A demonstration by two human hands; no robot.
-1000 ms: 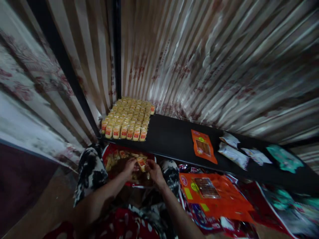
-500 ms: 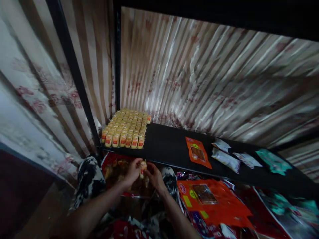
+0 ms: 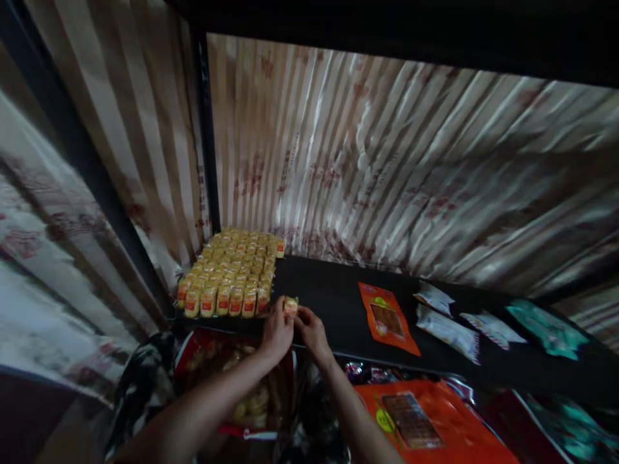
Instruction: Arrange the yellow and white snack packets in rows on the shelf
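Both hands hold one small yellow snack pack with a red and orange label, just above the front edge of the black shelf. My left hand pinches it from the left side. From the right, the fingertips of my right hand are closed on it. Close to the left hand stand rows of matching yellow packs, packed tightly, their red labels facing front. Below my forearms sits a red-rimmed container with more yellow packs inside, partly hidden by the left arm.
On the black shelf lie an orange packet, several white packets and a green packet. A large orange bag is below at right. A dark post and striped sheeting bound the shelf.
My hands have lifted the snack pack from over the red-rimmed container up to the shelf's front edge, right of the rows. The camera view has shifted.
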